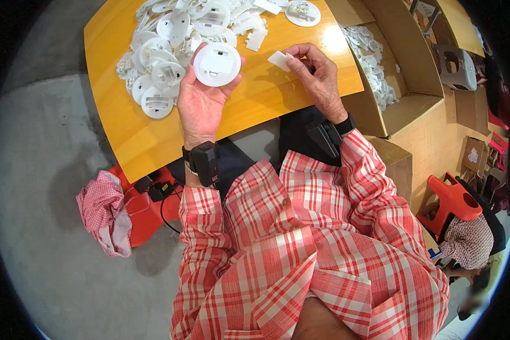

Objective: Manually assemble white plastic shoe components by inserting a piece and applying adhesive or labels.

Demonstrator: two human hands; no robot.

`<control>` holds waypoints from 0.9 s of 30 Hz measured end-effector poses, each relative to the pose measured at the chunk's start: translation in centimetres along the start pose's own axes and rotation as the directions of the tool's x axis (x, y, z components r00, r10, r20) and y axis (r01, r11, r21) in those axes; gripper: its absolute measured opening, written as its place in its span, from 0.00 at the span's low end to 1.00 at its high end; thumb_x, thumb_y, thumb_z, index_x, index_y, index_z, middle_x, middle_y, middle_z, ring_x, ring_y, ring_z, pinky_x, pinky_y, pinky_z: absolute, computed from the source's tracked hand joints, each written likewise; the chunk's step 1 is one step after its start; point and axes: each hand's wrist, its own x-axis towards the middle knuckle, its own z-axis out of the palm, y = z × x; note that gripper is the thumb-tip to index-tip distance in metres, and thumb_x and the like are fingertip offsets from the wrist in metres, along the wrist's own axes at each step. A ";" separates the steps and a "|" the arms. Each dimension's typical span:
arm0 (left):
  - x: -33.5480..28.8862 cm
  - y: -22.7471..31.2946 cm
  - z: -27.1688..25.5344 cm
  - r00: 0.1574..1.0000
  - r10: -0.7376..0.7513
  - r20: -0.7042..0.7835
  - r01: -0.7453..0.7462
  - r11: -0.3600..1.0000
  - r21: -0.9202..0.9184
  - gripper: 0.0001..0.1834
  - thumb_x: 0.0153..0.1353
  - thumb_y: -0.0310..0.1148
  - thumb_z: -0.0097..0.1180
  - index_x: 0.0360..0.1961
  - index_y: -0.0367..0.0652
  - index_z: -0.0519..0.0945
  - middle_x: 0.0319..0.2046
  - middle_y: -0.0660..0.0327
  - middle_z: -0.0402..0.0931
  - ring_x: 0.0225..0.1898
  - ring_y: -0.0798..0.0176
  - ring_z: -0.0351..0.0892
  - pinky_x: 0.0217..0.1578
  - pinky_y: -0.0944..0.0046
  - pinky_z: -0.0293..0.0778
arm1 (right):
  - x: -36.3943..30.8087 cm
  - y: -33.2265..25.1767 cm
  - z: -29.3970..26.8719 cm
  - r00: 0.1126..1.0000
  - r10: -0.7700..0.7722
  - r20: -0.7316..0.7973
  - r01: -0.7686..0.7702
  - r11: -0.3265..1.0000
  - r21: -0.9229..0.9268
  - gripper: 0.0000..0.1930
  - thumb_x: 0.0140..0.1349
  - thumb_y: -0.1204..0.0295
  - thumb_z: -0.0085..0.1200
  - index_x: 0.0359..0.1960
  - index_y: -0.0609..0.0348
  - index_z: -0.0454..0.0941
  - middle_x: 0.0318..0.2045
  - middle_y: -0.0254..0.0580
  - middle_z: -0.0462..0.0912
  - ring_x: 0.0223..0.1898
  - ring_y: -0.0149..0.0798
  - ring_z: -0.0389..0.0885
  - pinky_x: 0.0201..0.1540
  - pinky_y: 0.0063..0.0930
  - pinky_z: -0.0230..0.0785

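- Left hand (201, 110): palm turned up, clamped on a round white disc (215, 68). The disc lies beyond the palm, across the fingers; thumb at its left edge, a fingertip showing past its right edge. Fingers under the disc are hidden.
- Disc: face toward the camera, with a rectangular outline in its middle and a small dark slot near the top of that outline.
- Right hand (320, 76): thumb and fingers together, clamped on a small flat white piece (279, 60). The piece projects from the fingertips to the left, toward the disc; well apart from it, a gap of bare desk (119, 133) showing between.
- Both held things sit above the desk's near part, the disc to the left of the piece.
- Heap of white discs (178, 28): on the desk, beyond and to the left of the left hand; its nearest discs are just beside that hand.
- Small white pieces (256, 39): on the desk, between the heap and the right hand, beyond both hands.
- Single disc (302, 13): near the far edge, beyond the right hand, metal parts visible on it.
- Cardboard box (402, 110): right of the desk, holding many white parts (374, 62).
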 end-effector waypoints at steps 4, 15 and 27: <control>-0.2 -0.1 0.3 0.999 -0.031 -0.011 0.031 0.999 0.042 0.25 0.67 0.42 0.39 0.60 0.39 0.60 0.56 0.48 0.64 0.54 0.40 0.69 0.49 0.51 0.74 | 0.0 0.3 -0.1 1.000 -0.005 0.014 0.006 0.999 -0.052 0.10 0.59 0.68 0.56 0.37 0.60 0.77 0.27 0.32 0.78 0.27 0.23 0.74 0.30 0.17 0.67; -0.3 -1.9 0.4 0.986 0.142 -0.089 -0.104 0.935 0.340 0.21 0.62 0.28 0.49 0.55 0.35 0.65 0.48 0.49 0.71 0.47 0.44 0.75 0.44 0.50 0.77 | 0.2 0.2 0.5 0.987 -0.149 0.055 0.158 0.907 -0.390 0.10 0.57 0.66 0.57 0.37 0.57 0.78 0.29 0.37 0.80 0.25 0.32 0.77 0.30 0.21 0.70; -0.9 -4.0 2.8 0.940 0.284 -0.187 -0.230 0.937 0.263 0.18 0.63 0.29 0.50 0.53 0.38 0.65 0.49 0.54 0.68 0.49 0.57 0.72 0.49 0.56 0.71 | -1.3 -2.2 2.8 0.913 -0.395 0.104 0.384 0.745 -0.545 0.21 0.52 0.59 0.61 0.44 0.54 0.72 0.29 0.40 0.78 0.25 0.42 0.79 0.27 0.29 0.70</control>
